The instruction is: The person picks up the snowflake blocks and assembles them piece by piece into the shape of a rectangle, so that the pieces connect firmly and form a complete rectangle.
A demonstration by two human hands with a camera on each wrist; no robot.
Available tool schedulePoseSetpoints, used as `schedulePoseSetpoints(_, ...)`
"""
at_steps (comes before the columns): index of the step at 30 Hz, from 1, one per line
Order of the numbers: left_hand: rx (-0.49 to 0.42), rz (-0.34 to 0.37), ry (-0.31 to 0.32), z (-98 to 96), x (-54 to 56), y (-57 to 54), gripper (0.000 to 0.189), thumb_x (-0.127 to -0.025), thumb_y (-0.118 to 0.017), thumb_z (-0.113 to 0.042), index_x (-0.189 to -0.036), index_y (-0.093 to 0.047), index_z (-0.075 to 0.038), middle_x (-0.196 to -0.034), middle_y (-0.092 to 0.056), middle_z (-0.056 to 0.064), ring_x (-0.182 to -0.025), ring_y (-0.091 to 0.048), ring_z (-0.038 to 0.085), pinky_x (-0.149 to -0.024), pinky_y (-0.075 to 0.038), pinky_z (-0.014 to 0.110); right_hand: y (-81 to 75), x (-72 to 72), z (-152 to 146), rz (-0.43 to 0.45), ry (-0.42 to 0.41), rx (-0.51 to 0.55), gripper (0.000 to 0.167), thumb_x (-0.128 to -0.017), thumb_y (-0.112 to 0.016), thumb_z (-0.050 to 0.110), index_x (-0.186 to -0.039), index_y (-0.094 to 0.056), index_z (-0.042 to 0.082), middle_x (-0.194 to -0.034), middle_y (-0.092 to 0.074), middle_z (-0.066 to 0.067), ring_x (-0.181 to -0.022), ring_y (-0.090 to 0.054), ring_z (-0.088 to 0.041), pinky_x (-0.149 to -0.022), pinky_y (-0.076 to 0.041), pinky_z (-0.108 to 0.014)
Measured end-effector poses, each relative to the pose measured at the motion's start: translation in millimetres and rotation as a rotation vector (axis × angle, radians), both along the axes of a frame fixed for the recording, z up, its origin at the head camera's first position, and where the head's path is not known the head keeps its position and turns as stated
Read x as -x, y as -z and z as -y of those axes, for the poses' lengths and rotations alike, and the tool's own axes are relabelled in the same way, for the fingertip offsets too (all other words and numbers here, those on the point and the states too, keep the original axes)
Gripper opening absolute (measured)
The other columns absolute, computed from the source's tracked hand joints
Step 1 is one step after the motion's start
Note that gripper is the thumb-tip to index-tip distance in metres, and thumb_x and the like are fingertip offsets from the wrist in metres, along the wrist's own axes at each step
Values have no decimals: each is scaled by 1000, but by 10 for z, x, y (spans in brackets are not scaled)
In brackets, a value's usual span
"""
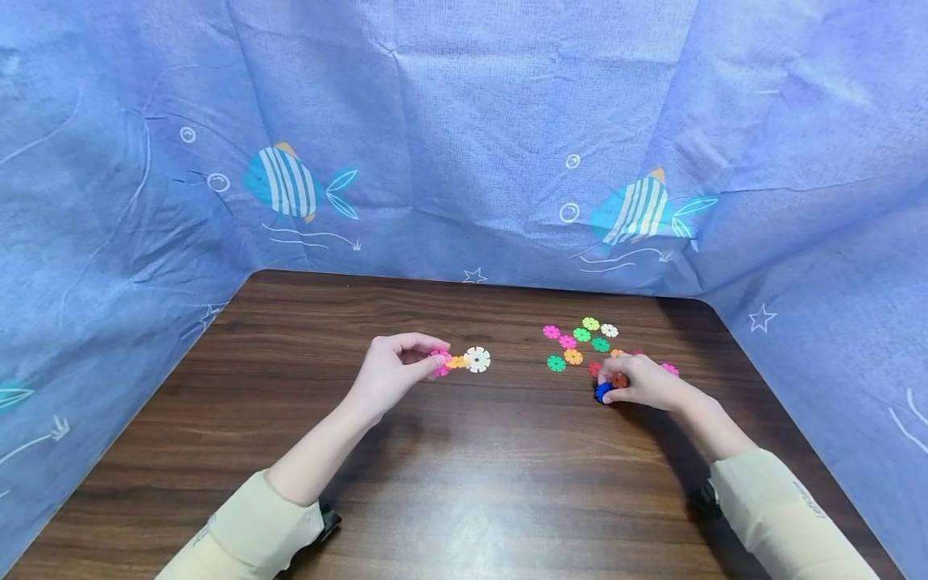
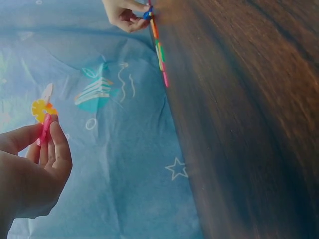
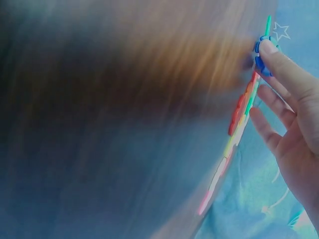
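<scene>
My left hand point(image 1: 384, 374) pinches a pink notched plastic disc point(image 1: 439, 370) between thumb and fingers, held above the table. Joined to it in a row are an orange disc point(image 1: 457, 362) and a white disc point(image 1: 477, 359); the left wrist view shows the orange disc point(image 2: 40, 109) turned across the pink one. Over on the right, my right hand point(image 1: 648, 382) pinches a blue disc point(image 1: 602, 392) between thumb and index finger, its other fingers spread in the right wrist view. Under that hand lies a brown disc point(image 1: 619, 380), partly covered, beside a red disc point(image 1: 594, 369).
Several loose discs lie flat behind the right hand, among them a green one point(image 1: 556, 364), an orange one point(image 1: 573, 356) and a yellow one point(image 1: 590, 324). A pink disc point(image 1: 669, 369) shows past the wrist. Blue fish-print cloth point(image 1: 464, 145) hangs around the brown wooden table point(image 1: 449, 467).
</scene>
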State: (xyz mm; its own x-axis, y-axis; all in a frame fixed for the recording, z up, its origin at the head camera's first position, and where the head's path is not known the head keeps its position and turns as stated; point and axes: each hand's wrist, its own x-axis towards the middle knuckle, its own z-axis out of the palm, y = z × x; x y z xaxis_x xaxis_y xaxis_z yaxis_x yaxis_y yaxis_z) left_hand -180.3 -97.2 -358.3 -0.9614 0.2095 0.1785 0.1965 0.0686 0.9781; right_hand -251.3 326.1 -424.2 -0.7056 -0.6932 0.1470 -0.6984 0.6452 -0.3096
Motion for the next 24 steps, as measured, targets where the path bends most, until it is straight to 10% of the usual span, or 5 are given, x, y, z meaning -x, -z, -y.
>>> schedulePoseSetpoints(24, -30, -63, -27, -72, 53, 32, 14, -85, -68, -3, -98, -71, 3, -87, -70, 19, -67, -66, 12, -65, -56, 29, -280, -99, 327, 43, 87, 189, 20, -78, -75, 4, -88, -62, 15, -75, -66, 10, -68, -58, 1, -60, -49, -23)
